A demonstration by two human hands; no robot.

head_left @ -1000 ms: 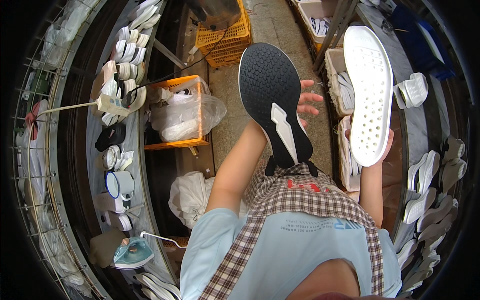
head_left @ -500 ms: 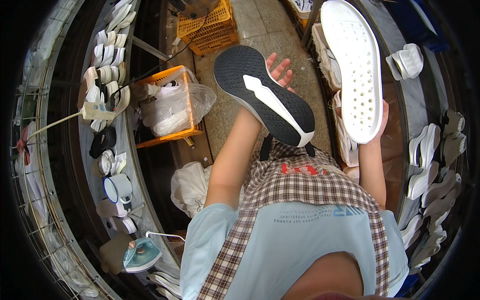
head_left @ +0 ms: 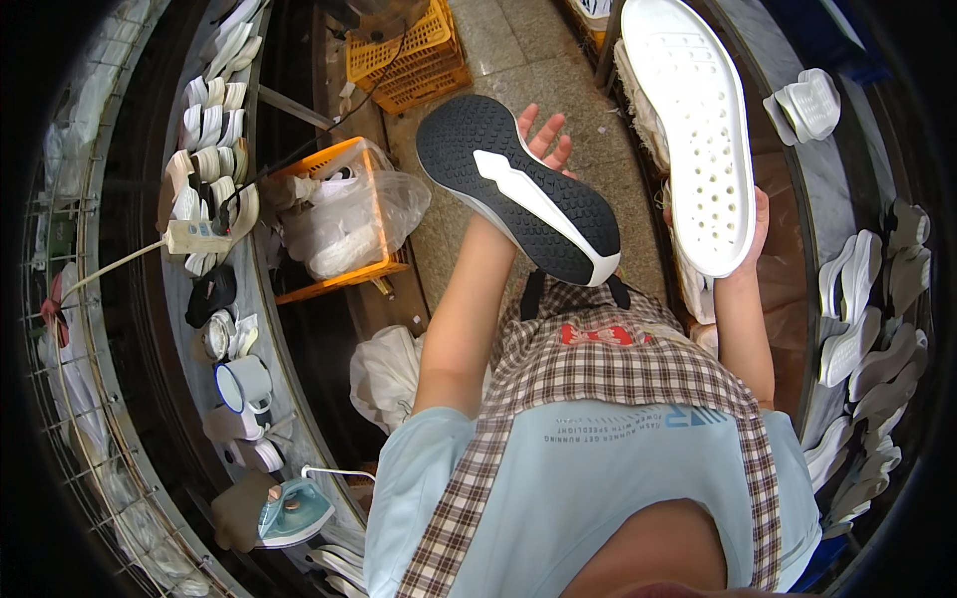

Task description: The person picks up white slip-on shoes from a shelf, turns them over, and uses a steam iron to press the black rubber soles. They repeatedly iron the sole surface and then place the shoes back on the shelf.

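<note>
My left hand (head_left: pixel 546 142) carries a black-and-white shoe sole (head_left: pixel 553 204), its black textured tread with a white centre strip facing up. Several fingers stick out beyond the sole's far right edge; the palm and thumb are hidden beneath it. On the right, a larger white shoe sole (head_left: pixel 695 130) is held up by my right hand (head_left: pixel 760 224), which grips it low along the right side. Rows of small holes dot this sole's face inside a raised rim. Most of the right hand is behind it. A gap separates the two soles.
On the left shelf are stacked soles (head_left: pixel 211 125), a white mug (head_left: pixel 242 384) and a teal iron (head_left: pixel 295 514). An orange crate (head_left: pixel 384 224) with plastic-wrapped items stands beside it. More orange crates (head_left: pixel 409 65) sit further off. Soles (head_left: pixel 849 279) line the right-hand shelf.
Both soles sit slightly further left and a little higher in the view, which has itself shifted slightly. Each hand keeps its hold.
</note>
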